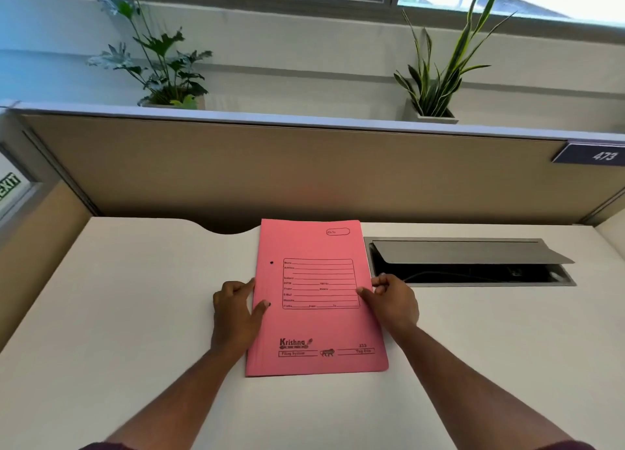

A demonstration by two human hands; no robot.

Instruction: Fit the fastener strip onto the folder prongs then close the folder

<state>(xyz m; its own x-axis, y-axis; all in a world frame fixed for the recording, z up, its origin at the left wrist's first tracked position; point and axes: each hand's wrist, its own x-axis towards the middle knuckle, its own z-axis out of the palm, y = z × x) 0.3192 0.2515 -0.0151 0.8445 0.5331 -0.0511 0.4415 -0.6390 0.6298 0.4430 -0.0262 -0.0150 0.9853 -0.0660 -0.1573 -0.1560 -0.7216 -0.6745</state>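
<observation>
Now | folder (314,324) closed, flat | left hand (236,311), right hand (392,301) grip its edges

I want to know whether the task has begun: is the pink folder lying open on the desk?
No, the pink folder lies closed with its printed cover up, the left hand and right hand holding its side edges.

bare desk (142,314) left, open cable hatch (470,262) right

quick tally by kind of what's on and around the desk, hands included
pink folder: 1
potted plants: 2
hands, left hand and right hand: 2
open cable hatch: 1
number plate: 1
exit sign: 1
total: 8
</observation>
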